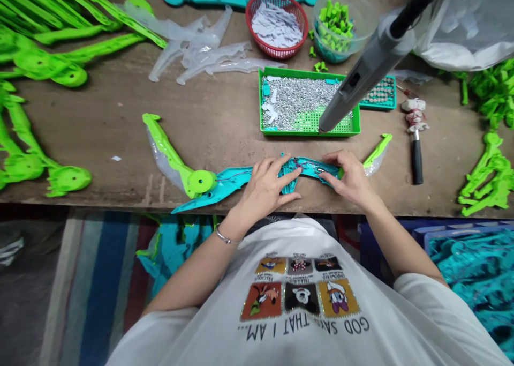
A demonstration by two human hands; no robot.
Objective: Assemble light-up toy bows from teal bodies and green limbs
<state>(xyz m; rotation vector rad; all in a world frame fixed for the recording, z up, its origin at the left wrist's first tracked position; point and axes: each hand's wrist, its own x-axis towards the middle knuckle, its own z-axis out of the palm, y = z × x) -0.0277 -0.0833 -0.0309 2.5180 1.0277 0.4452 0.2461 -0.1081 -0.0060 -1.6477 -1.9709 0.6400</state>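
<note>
A long turquoise plastic piece shaped like a toy bow lies along the table's near edge, with thin dark wires in its open middle. A lime-green arm with a round hub and a clear plastic strip joins its left end. Another green arm extends from the right end. My left hand is laid across the bow's middle, fingers over its upper side and thumb by the lower edge, gripping it. My right hand pinches the right part of the bow near the green arm; its fingertips partly hide the joint.
Above the bow is a green tray of small screws, with a grey electric screwdriver hanging over it. A hammer with a wrapped head lies right. Behind stand a red basket and a clear tub. Green parts fill the left.
</note>
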